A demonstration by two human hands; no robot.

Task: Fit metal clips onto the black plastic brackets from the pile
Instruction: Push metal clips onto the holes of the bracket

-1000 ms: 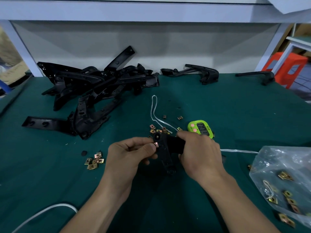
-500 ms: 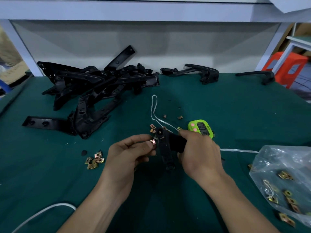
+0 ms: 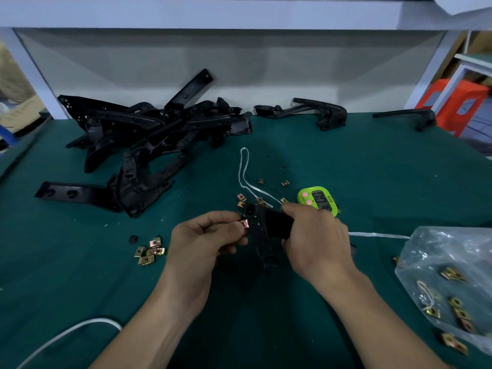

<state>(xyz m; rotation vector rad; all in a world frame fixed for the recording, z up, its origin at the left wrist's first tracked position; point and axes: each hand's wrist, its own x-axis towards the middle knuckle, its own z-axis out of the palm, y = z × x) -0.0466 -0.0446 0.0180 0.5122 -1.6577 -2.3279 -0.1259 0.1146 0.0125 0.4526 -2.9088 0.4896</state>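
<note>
Both hands are busy. The left hand (image 3: pixel 205 241) pinches a metal clip (image 3: pixel 245 223) against the bracket (image 3: pixel 262 235)'s left edge, and the right hand (image 3: pixel 316 243) grips its side arm, I'd guess to brace it for the push-on. The bracket's held over the green table (image 3: pixel 346 161), long axis running near-to-far, holed end away. The pile (image 3: pixel 149 139) is back left and the spare clips (image 3: pixel 149 251) sit nearby.

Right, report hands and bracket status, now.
Left hand pinches metal clip, held at the bracket. Right hand grips bracket. Nothing in the way.
</note>
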